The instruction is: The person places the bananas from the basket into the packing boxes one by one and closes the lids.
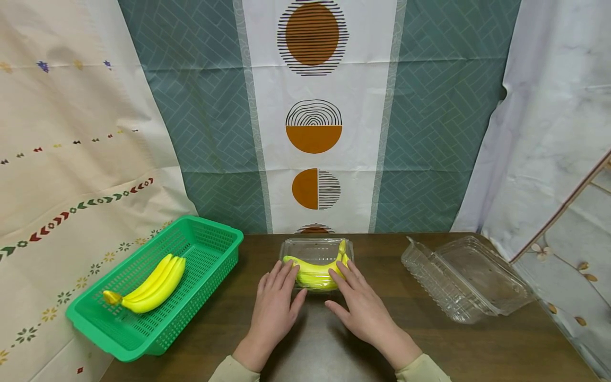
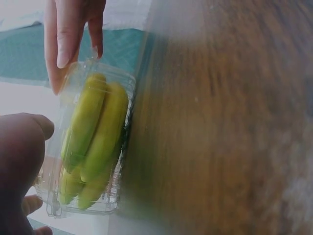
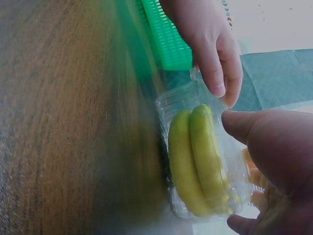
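Observation:
A clear plastic clamshell box (image 1: 305, 246) sits in the middle of the table with a bunch of yellow-green bananas (image 1: 316, 277) inside. Its lid lies down over the fruit. My left hand (image 1: 273, 310) rests on the box's left side, fingers fairly straight. On the opposite side, my right hand (image 1: 365, 310) touches the right part of the lid, its fingers also extended. Both thumbs stand off the near edge. In the left wrist view the banana tips (image 2: 100, 122) show through the box's clear wall. Whether the lid is latched, I cannot tell.
At the left stands a green plastic basket (image 1: 202, 286) holding another bunch of bananas (image 1: 155, 284). To the right, a second clear clamshell box (image 1: 487, 270) lies unfolded on the brown wooden table (image 1: 382, 265). Patterned cloths (image 1: 210, 122) hang behind and at both sides.

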Demonstrator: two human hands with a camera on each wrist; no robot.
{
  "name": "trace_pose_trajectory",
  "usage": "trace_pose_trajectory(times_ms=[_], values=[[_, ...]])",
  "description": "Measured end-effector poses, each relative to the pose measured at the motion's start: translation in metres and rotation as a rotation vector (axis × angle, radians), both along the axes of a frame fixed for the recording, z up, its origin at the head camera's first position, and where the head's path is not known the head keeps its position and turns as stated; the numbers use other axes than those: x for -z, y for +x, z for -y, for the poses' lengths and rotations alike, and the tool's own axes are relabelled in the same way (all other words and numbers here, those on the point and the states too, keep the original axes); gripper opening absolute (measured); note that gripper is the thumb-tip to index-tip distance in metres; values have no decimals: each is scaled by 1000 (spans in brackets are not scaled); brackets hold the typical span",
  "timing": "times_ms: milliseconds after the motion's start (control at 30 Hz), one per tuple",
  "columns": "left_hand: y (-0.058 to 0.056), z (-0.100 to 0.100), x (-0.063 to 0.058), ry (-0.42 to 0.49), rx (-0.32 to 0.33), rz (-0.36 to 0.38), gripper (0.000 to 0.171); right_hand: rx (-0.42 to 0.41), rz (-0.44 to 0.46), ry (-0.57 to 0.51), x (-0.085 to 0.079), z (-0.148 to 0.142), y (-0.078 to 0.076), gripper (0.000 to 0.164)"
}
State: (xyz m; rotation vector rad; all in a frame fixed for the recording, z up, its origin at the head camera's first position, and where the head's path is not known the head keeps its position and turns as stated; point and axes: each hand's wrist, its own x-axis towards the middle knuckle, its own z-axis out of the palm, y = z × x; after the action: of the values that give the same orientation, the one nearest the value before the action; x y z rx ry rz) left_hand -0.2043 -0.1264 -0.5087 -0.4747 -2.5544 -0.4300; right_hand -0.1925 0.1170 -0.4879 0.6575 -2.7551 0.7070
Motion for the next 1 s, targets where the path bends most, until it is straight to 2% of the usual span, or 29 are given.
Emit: trace_pose_trajectory(times_ms=[700, 1000], values=[[1, -1, 0, -42, -11, -22, 59, -14, 5, 10, -3, 1, 0, 72], [1, 0, 0, -62, -22, 2, 61, -38, -18, 34, -3, 3, -3, 75]])
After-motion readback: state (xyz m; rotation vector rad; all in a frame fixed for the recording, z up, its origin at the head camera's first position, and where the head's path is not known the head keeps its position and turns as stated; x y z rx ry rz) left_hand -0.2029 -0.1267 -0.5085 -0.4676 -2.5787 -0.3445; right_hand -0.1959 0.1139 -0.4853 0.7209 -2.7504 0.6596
